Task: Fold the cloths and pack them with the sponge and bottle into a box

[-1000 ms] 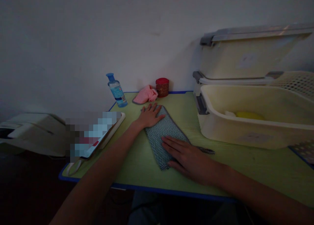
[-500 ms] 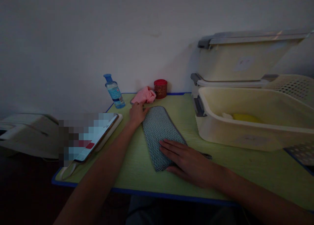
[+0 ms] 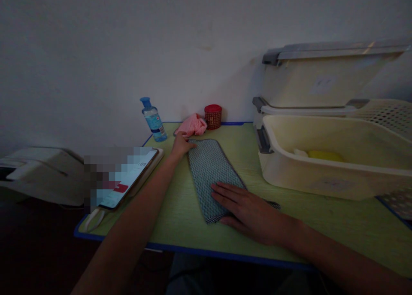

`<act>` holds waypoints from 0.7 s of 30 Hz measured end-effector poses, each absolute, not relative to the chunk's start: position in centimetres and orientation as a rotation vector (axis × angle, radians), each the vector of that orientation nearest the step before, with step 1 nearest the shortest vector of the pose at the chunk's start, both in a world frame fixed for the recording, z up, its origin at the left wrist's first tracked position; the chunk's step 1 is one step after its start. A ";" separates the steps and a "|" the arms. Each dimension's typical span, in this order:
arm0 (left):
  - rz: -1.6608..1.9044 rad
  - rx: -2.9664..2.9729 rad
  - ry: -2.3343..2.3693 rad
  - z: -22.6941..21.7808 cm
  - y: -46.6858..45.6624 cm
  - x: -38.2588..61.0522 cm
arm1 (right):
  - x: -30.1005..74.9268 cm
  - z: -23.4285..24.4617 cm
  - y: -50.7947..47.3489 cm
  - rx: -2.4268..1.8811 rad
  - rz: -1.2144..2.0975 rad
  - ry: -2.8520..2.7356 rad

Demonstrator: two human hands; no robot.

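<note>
A blue-grey textured cleaning cloth [image 3: 210, 170] with black-and-white edging lies lengthwise on the table, narrower at its far end. At its far left corner is my left hand [image 3: 181, 145], thumb spread from the fingers and touching the cloth's edge. My right hand [image 3: 243, 209] rests flat on the near right part, fingers stretched out, covering that side. A dark checked strip [image 3: 273, 205] sticks out beyond my right hand. Just past my left hand lies a crumpled pink cloth [image 3: 193, 125].
A blue bottle [image 3: 154, 123] and a red-lidded round tin [image 3: 213, 117] stand near the wall. On the left a phone [image 3: 128, 179] lies propped. Cream bins [image 3: 322, 179] occupy the right, one holding something yellow [image 3: 325, 156]. Blue trim [image 3: 225, 256] edges the green table.
The view has shifted slightly, moving everything a little to the right in the picture. Both hands keep nearly the same places on the cloth, which lies as before.
</note>
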State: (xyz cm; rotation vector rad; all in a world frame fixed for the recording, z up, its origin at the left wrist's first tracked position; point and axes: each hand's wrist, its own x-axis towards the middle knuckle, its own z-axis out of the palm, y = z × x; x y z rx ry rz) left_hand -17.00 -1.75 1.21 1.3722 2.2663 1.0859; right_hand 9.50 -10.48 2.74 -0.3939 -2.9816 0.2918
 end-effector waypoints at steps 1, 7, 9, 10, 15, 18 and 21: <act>1.123 1.336 2.241 1.3 -1.7 -16.9 | 9.5 2.8 -10.5 -0.399 0.298 -2.985; 1.262 1.257 2.045 1.7 -2.2 -16.4 | 9.6 2.8 -10.5 -0.416 0.336 -2.986; 1.298 1.246 1.991 1.9 -2.3 -16.3 | 9.6 2.7 -10.5 -0.417 0.341 -2.978; 1.317 1.242 1.967 2.0 -2.3 -16.3 | 9.6 2.7 -10.5 -0.415 0.340 -2.977; 1.410 1.263 1.866 4.0 -3.0 -15.6 | 9.5 2.6 -10.4 -0.395 0.320 -2.970; 1.455 1.322 1.792 5.9 -4.2 -14.3 | 9.5 2.6 -10.4 -0.390 0.309 -2.962; 1.495 1.424 1.670 7.5 -6.5 -12.4 | 9.5 2.7 -10.5 -0.381 0.304 -2.954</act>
